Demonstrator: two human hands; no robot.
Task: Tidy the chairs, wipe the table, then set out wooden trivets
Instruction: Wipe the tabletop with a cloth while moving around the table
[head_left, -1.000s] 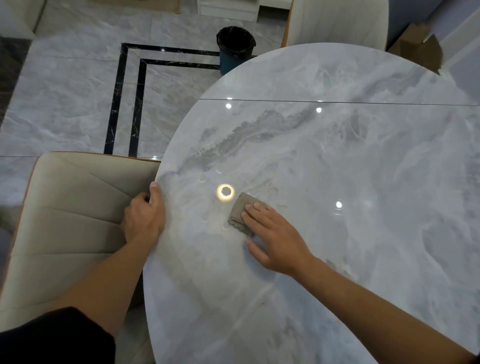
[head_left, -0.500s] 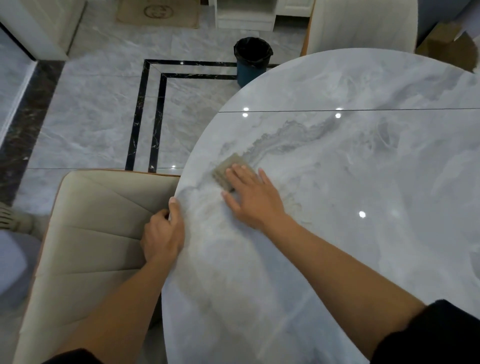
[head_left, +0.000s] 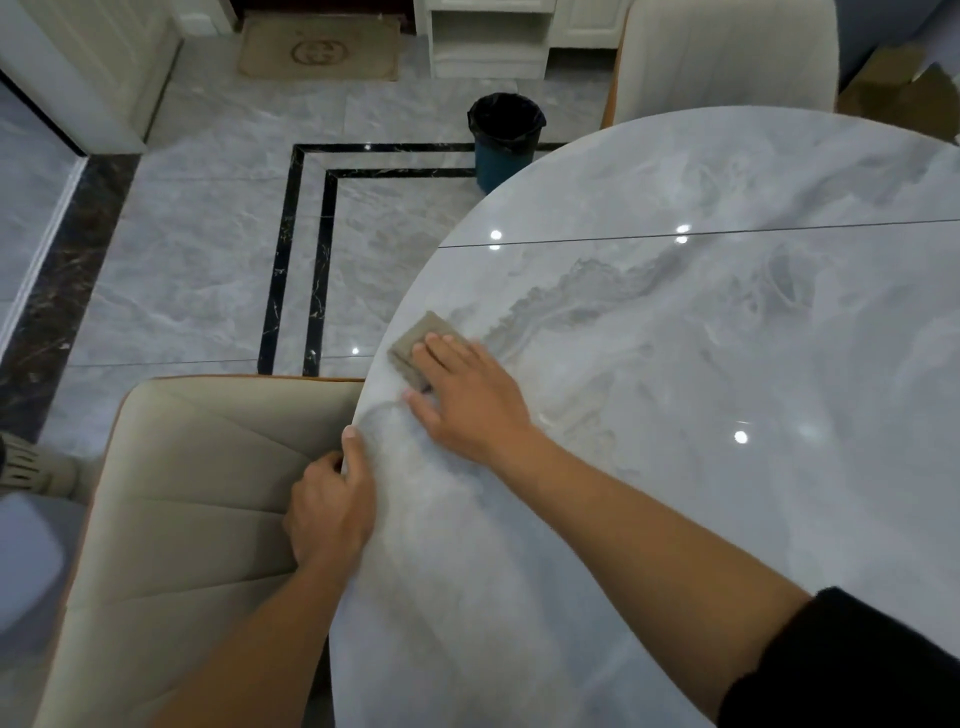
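right hand (head_left: 470, 402) flat on cloth (head_left: 418, 345), left hand (head_left: 330, 512) gripping table (head_left: 727, 364) edge

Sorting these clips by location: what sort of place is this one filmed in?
Most likely a home dining area. A round marble-look table has a cream upholstered chair at its edge and a second chair on the far side. Beyond it, a polished tile floor holds a doormat and a small bin.

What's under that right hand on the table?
A folded beige cloth, pressed flat on the marble table by the right hand. Its far corner shows; fingers cover the rest.
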